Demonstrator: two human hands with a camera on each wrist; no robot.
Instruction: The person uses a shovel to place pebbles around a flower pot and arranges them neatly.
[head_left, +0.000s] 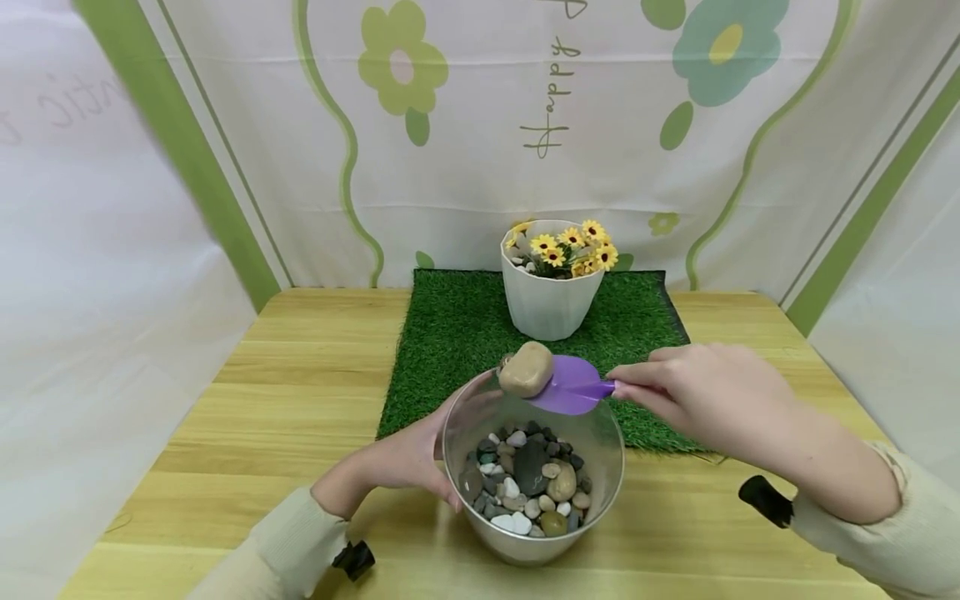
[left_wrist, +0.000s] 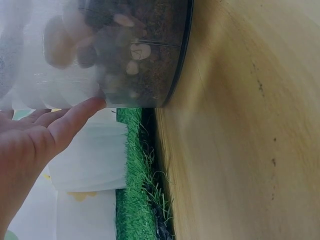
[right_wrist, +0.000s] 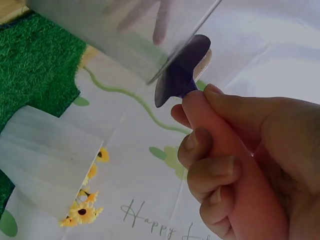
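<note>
My right hand (head_left: pixel 712 396) grips the pink handle (right_wrist: pixel 227 150) of a small garden trowel, fingers wrapped round it in the right wrist view. The trowel's purple blade (head_left: pixel 576 387) is over the far rim of a clear, see-through container (head_left: pixel 606 429). A large smooth tan stone (head_left: pixel 527 369) lies at the blade's tip. Around the container's left side, my left hand (head_left: pixel 408 454) holds it, thumb on the near side and fingers spread along the far side. Inside, white, tan, grey and black pebbles (head_left: pixel 517 500) surround a big dark stone (head_left: pixel 531 467).
A green artificial grass mat (head_left: pixel 450 325) lies behind the container on the wooden table (head_left: pixel 247 400). On it stands a white ribbed pot (head_left: pixel 551 304) with yellow daisy-like flowers (head_left: pixel 572 237) and a few pale stones. A printed white cloth (head_left: pixel 465 167) hangs at the back.
</note>
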